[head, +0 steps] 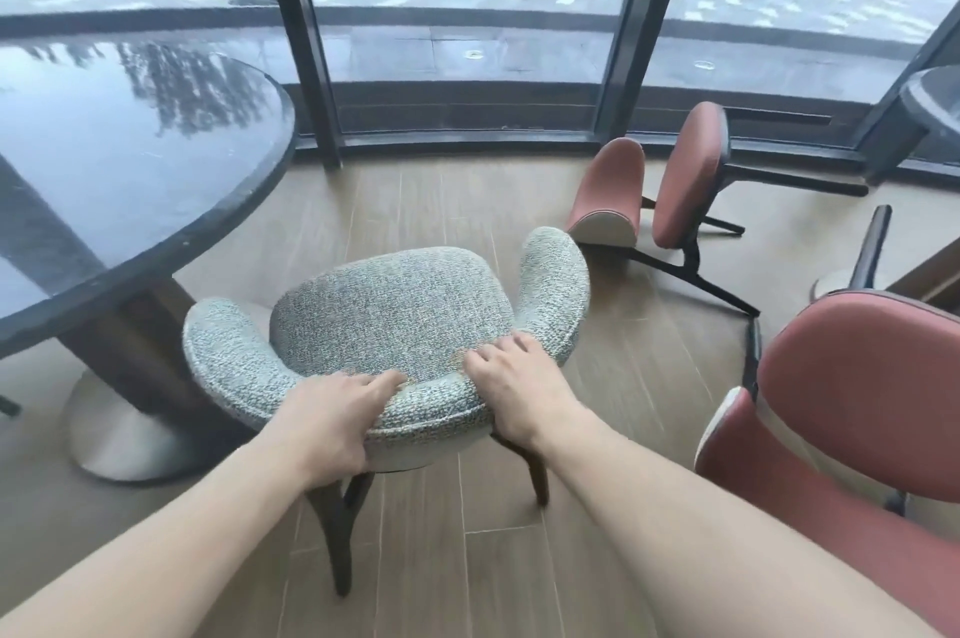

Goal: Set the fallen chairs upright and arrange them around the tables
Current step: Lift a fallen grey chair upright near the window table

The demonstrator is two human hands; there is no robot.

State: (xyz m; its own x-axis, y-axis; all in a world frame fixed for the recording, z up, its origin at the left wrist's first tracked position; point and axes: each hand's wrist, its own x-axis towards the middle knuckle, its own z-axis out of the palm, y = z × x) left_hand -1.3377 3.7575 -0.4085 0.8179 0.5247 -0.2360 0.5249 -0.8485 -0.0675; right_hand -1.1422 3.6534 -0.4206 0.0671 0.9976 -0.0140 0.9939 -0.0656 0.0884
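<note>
Left hand (332, 422) and right hand (511, 390) grip backrest of upright grey fabric chair (395, 310). Best: grip even, slide seat toward round desk (130, 201) ahead-left; fallen red chair (670, 185) lies ahead-right.

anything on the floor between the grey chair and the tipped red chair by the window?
Head view: only bare wood floor between the grey chair and the fallen red chair.

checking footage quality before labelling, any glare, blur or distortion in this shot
Head view: the round table top mirrors trees and sky, hiding its surface; the pink chair at right and the outdoor paving are motion-smeared; window frames bow from the wide lens; the grey chair and both hands stay sharp in soft daylight.
</note>
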